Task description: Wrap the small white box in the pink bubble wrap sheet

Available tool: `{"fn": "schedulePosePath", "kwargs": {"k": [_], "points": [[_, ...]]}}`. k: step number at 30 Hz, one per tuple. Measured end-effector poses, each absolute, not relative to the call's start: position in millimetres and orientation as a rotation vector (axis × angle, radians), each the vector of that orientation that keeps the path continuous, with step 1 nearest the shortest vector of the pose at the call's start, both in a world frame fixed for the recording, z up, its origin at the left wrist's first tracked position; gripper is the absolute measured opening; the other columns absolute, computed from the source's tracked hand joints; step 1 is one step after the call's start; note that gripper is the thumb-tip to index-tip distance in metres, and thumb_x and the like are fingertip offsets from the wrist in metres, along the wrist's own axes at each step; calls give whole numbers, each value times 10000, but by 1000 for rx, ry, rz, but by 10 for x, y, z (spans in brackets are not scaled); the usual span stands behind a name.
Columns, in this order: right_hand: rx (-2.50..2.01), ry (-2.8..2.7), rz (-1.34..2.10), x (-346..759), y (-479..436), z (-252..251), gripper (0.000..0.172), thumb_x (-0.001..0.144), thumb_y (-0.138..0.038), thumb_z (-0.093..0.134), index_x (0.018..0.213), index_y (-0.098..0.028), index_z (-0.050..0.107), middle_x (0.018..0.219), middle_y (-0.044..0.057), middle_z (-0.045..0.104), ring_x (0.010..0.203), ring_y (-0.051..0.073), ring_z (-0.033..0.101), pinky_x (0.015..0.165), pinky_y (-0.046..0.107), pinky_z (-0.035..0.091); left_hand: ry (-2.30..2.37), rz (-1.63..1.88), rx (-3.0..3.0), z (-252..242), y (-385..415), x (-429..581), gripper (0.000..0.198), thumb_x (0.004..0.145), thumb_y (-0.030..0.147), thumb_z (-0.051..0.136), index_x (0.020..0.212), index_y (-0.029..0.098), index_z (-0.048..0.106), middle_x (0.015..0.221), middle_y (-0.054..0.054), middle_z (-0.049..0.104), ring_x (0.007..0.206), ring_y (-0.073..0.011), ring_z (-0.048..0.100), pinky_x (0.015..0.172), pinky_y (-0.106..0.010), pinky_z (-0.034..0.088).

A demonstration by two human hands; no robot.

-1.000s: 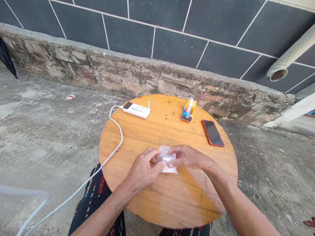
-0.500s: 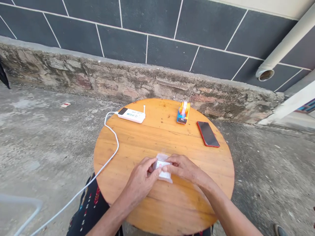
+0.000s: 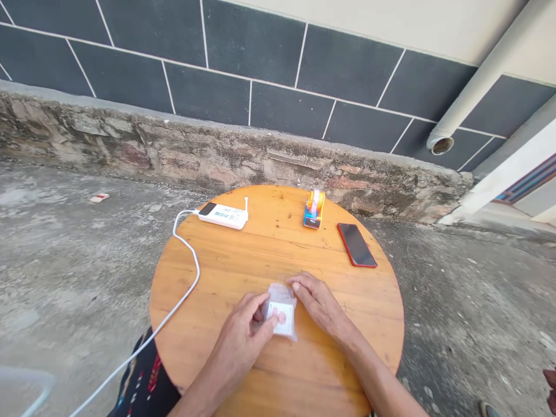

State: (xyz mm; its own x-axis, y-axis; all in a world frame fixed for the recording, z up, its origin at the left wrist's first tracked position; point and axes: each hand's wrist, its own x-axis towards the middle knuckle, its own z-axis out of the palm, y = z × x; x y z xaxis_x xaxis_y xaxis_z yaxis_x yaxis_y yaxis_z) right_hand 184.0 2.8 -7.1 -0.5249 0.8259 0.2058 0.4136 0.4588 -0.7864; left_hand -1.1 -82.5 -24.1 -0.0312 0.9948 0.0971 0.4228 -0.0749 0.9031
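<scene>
A small white box with a pink print, wrapped in clear bubble wrap, lies on the round wooden table. My left hand grips its left side, thumb on the top face and fingers at the upper left edge. My right hand is just off the upper right corner of the wrap, fingers stretched out and close together, holding nothing. One end of the wrap sticks out past the box on the far side.
At the table's far left sits a white power bank with a white cable running off toward the lower left. An orange and blue tape dispenser stands at the far edge. A red-edged phone lies at the right. Behind is a stone-based wall.
My right hand has let go of the wrapped box and moved slightly right. More of the box's top now shows. The view has shifted a little.
</scene>
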Motion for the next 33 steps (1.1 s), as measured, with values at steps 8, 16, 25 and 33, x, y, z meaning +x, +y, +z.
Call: {"fn": "schedulePosePath", "kwargs": {"k": [8,16,25,33], "points": [[-930,-2150,971,1833,64,-160,206,920,-213,476,963,-222,677,936,46,661,874,175,586,786,309,454,1487,1084,1641,-200,-868,-24,246,862,342,553,1058,201,601,963,-59,617,803,-173,580,702,-273,497],[-774,-2231,974,1831,89,-203,270,948,-203,431,1052,-265,673,1029,44,675,967,185,577,879,366,434,1494,979,1758,-158,-779,-92,249,853,295,538,1065,221,647,1356,-114,508,1216,-270,512,906,-349,495],[-602,-1515,951,2118,-155,874,226,918,-207,520,1062,-317,657,928,-2,614,752,125,554,733,288,467,1446,956,1701,-230,-751,-116,255,872,351,528,1073,226,625,1377,-107,491,1226,-255,507,963,-362,455],[-550,-1766,1256,2169,-525,965,225,915,-298,539,1096,-302,673,652,12,549,564,138,491,517,284,404,1379,1004,1660,-227,-739,-91,235,869,315,529,1042,203,642,1338,-123,523,1211,-256,519,963,-355,456]]}}
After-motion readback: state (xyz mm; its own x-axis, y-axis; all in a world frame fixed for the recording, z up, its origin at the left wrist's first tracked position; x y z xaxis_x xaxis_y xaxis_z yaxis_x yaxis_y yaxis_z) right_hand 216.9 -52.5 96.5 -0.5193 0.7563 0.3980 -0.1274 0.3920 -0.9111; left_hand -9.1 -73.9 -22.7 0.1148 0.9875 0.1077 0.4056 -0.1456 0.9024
